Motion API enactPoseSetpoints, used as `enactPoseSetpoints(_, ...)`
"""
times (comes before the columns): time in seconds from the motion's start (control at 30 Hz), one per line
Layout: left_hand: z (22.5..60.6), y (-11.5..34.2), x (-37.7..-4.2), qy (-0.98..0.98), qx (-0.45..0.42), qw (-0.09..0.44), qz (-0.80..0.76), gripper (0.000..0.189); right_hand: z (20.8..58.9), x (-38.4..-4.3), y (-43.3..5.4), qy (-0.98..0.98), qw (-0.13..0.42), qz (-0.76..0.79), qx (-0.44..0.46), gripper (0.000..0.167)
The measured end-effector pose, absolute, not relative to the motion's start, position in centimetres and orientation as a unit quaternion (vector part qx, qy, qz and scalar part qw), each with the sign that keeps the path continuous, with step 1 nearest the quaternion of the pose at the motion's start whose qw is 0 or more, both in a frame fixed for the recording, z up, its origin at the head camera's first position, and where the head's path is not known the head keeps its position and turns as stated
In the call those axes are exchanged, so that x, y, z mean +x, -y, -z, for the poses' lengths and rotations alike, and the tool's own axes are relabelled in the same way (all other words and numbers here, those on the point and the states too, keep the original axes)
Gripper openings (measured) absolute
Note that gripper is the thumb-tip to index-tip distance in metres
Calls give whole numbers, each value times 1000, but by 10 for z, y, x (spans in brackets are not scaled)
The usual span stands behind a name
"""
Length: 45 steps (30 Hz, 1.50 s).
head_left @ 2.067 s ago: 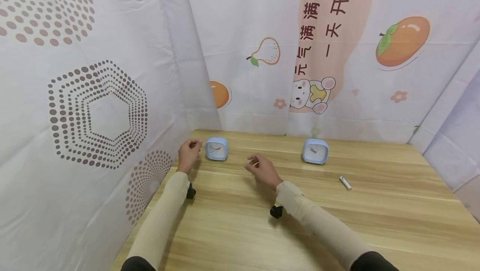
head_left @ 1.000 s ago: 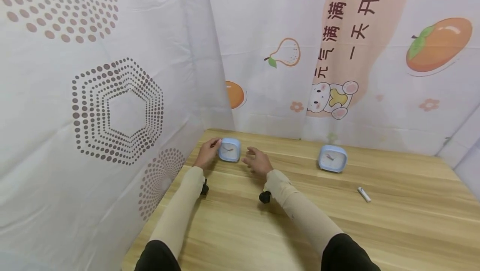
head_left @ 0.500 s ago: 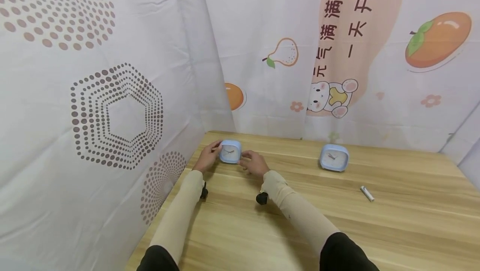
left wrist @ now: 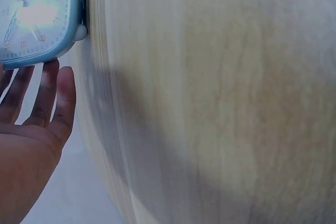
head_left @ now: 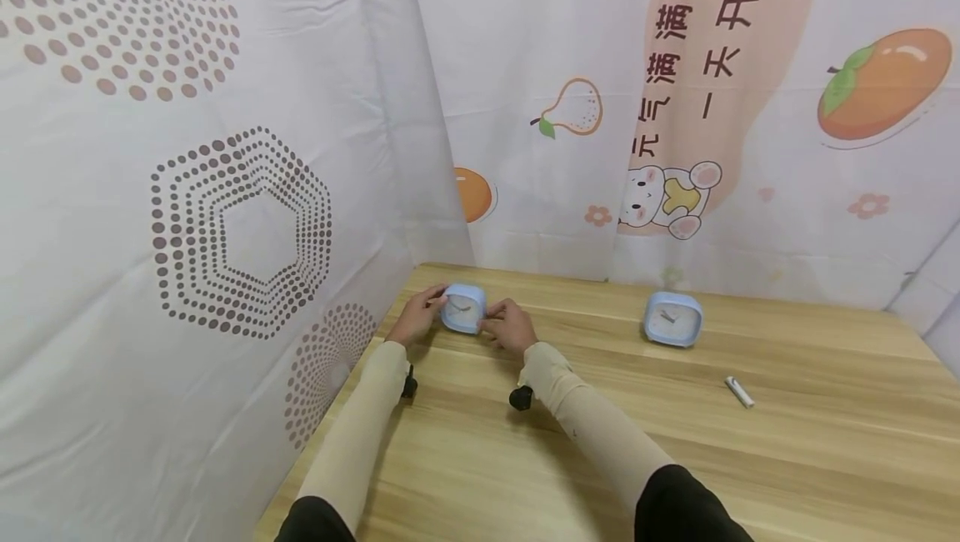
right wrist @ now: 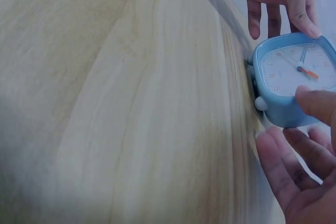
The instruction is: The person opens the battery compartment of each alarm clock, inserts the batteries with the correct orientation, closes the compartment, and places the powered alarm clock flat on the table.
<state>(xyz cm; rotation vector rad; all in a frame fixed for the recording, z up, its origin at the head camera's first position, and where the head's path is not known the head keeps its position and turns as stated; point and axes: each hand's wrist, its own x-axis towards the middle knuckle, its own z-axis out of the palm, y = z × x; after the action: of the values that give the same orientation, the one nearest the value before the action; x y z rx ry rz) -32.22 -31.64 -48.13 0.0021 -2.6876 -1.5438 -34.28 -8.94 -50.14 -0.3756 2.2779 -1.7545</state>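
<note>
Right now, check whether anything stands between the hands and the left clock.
Nothing visible does: the left hand and right hand hold the left clock from either side. The right clock and white stick are off to the right.

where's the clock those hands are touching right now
In the head view, the clock stands near the far left corner of the table, between the left hand and the right hand, with the other clock off to its right.

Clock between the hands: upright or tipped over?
Upright: the clock has its feet down toward the table, and its dial shows in the head view.
</note>
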Motion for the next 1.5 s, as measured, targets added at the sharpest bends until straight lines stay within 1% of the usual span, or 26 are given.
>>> enactPoseSetpoints(0.17, 482, 310, -323, 861, -9, 15, 509, 47, 501, -344, 83, -786, 110, 592, -137, 52)
enactPoseSetpoints(0.4, 481, 310, -325, 879, -39, 8, 476, 46, 501, -341, 75, -809, 95, 551, -181, 52)
enactPoseSetpoints(0.63, 473, 302, -329, 878, -63, -3, 475, 49, 498, -347, 57, -820, 69, 533, -195, 50)
enactPoseSetpoints(0.87, 463, 297, -320, 882, -61, 11, 468, 49, 492, -347, 49, -829, 76, 507, -226, 50)
enactPoseSetpoints(1.0, 461, 293, -315, 877, -69, 14, 476, 48, 490, -346, 44, -837, 63, 489, -237, 46)
enactPoseSetpoints(1.1, 463, 291, -313, 875, -83, 23, 476, 49, 487, -343, 39, -844, 49, 477, -241, 43)
enactPoseSetpoints(1.23, 468, 286, -312, 876, -102, 41, 469, 48, 485, -336, 31, -846, 48, 472, -243, 42)
enactPoseSetpoints(1.5, 471, 269, -304, 878, -114, 48, 462, 46, 489, -331, 12, -856, 39, 453, -246, 43)
